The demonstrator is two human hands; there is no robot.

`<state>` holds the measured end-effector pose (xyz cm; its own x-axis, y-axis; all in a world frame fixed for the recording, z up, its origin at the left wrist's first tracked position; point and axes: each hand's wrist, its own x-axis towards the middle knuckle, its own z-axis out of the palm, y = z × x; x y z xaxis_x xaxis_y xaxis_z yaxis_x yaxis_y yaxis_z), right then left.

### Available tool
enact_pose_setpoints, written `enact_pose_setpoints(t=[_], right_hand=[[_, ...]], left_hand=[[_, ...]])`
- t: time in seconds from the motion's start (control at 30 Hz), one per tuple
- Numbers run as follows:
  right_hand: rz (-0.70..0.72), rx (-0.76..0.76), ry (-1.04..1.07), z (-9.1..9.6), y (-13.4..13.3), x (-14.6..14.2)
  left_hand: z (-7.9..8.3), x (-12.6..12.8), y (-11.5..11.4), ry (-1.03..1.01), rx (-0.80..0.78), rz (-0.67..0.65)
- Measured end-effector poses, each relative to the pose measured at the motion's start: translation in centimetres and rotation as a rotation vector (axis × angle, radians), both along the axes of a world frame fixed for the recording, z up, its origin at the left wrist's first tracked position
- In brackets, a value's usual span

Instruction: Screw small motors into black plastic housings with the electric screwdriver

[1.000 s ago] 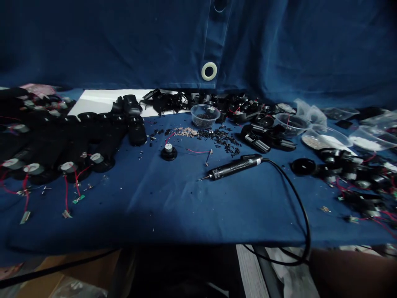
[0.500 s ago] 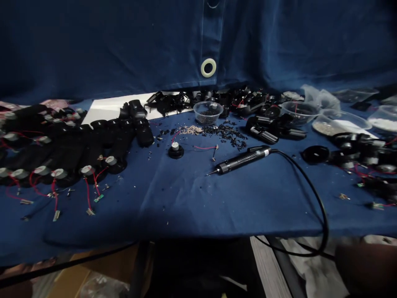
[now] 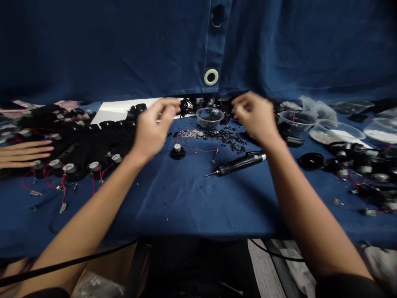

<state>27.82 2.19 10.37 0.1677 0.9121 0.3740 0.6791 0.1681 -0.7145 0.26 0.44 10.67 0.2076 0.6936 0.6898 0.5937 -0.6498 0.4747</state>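
Both my arms reach forward over a blue cloth-covered table [image 3: 186, 198]. My left hand [image 3: 153, 128] hovers with fingers curled near black parts at the back, smeared by motion. My right hand [image 3: 254, 116] is also curled and blurred, just right of a small clear bowl [image 3: 210, 117] of dark screws. Between the hands lie a small motor on a black base [image 3: 178, 152], a heap of silver screws [image 3: 192, 133] and scattered black screws [image 3: 228, 140]. A black electric screwdriver [image 3: 238, 163] lies below my right wrist.
Another person's hand [image 3: 21, 153] lies flat on rows of black housings with motors and red wires [image 3: 68, 165] at the left. Clear plastic tubs [image 3: 336, 132] and more black parts [image 3: 356, 159] crowd the right. A black ring [image 3: 312, 160] lies nearby. A blue curtain [image 3: 124, 41] hangs behind.
Both my arms have come into view and reached over the table toward the back. Another person's hand has appeared at the left. The camera has shifted slightly.
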Motion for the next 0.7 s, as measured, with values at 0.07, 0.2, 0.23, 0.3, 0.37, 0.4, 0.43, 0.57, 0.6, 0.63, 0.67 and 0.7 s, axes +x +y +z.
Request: enact_pose_setpoints(t=[0.07, 0.2, 0.23, 0.3, 0.37, 0.4, 0.43, 0.57, 0.6, 0.63, 0.67, 0.7], right_hand=[[0.020, -0.078, -0.222, -2.2, 1.3, 0.2], [0.066, -0.260, -0.484, -6.9, 3.1, 1.2], [0.073, -0.285, -0.515, -7.7, 3.4, 1.4], [0.082, -0.320, -0.570, -8.7, 3.8, 1.7], [0.087, -0.339, -0.609, -9.1, 4.0, 1.8], [0.090, -0.344, -0.624, -9.1, 4.0, 1.8], [0.093, -0.348, -0.638, -9.1, 4.1, 1.7], [0.100, -0.345, -0.679, -9.1, 4.2, 1.9], [0.100, -0.340, -0.685, -9.2, 4.1, 1.9], [0.098, -0.334, -0.689, -9.2, 4.1, 2.0], [0.096, -0.325, -0.690, -9.3, 4.0, 2.0], [0.092, -0.311, -0.688, -9.3, 3.9, 2.0]], left_hand=[[-2.7, 0.2, 1.1, -0.024, -0.049, -0.031], [-7.6, -0.6, 3.4, 0.082, -0.212, -0.099], [-8.4, -0.9, 3.8, 0.146, -0.258, -0.122], [-9.2, -1.5, 4.1, 0.297, -0.352, -0.142], [-9.5, -1.9, 4.2, 0.422, -0.424, -0.130], [-9.6, -2.0, 4.2, 0.457, -0.446, -0.128], [-9.6, -2.0, 4.2, 0.473, -0.463, -0.137], [-9.8, -1.6, 4.0, 0.395, -0.505, -0.214], [-9.9, -1.3, 3.9, 0.371, -0.508, -0.227], [-10.0, -1.1, 3.7, 0.354, -0.504, -0.238], [-10.1, -0.8, 3.5, 0.344, -0.496, -0.251], [-10.2, -0.5, 3.3, 0.343, -0.487, -0.268]])
